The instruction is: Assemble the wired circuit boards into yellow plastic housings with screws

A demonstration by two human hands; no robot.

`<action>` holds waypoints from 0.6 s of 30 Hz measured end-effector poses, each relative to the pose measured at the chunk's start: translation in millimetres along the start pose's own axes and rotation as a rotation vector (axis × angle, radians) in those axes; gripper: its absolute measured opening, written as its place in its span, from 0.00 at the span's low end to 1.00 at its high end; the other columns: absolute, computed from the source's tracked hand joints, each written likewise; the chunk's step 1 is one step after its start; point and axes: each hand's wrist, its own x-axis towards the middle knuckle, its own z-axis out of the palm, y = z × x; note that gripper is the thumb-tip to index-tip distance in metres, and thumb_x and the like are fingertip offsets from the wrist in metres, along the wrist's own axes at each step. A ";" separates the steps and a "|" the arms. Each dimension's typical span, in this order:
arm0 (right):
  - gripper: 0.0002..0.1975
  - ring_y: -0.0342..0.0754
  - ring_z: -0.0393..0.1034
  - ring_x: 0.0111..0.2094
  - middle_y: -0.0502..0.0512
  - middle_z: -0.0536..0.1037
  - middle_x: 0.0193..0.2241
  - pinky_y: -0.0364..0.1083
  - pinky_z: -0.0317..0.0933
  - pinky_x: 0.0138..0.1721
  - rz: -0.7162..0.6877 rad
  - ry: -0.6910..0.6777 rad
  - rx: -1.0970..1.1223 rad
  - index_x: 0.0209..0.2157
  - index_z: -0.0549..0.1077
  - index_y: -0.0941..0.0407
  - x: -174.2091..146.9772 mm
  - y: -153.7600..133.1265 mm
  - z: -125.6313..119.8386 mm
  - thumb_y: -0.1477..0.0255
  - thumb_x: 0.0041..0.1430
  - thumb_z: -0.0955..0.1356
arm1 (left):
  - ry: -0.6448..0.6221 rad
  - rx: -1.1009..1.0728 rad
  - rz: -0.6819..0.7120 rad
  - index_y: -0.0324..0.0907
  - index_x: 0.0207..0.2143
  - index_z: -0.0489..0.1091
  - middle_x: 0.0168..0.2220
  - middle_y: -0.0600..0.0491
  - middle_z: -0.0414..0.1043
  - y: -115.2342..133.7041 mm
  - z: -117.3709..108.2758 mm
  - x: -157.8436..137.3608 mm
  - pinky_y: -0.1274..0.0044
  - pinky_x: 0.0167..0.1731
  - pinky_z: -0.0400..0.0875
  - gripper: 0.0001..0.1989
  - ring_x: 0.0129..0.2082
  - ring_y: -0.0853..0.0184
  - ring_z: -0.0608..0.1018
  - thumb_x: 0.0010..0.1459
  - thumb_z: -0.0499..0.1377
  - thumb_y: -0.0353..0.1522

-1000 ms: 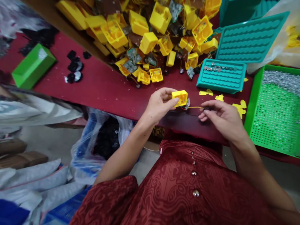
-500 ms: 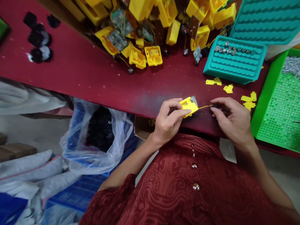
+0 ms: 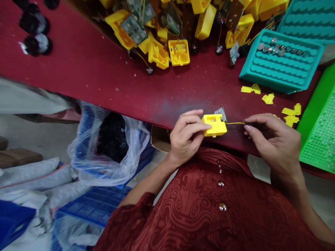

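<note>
My left hand (image 3: 187, 136) grips a small yellow plastic case (image 3: 215, 126) by its left end, thumb and fingers on its faces. A grey circuit board (image 3: 220, 113) sticks out behind the case. From the case's right side a thin yellow wire (image 3: 235, 123) runs straight across to my right hand (image 3: 273, 141), whose thumb and forefinger pinch its far end. Whatever is fixed to that end is mostly hidden by the fingers. Both hands are just above the table's front edge.
Yellow cases with boards and wires (image 3: 157, 52) are heaped at the back. A teal tray (image 3: 280, 75) holds button cells. Small yellow plates (image 3: 268, 98) lie before it, and a green basket (image 3: 320, 129) stands right. Below left is a blue crate (image 3: 87, 139) lined with plastic, containing black parts.
The yellow case has turned to lie more level, and its board shows more behind it. The wire still stretches between my hands. The whole view has shifted somewhat.
</note>
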 end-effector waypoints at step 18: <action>0.04 0.43 0.76 0.33 0.51 0.82 0.40 0.49 0.73 0.38 0.011 -0.015 0.109 0.42 0.82 0.50 1.9 -19.4 6.0 0.72 0.69 0.72 | 0.104 -0.591 -0.709 0.50 0.40 0.74 0.43 0.55 0.77 -4.9 -6.1 -6.1 0.70 0.52 0.81 0.18 0.46 0.64 0.86 0.58 0.74 0.48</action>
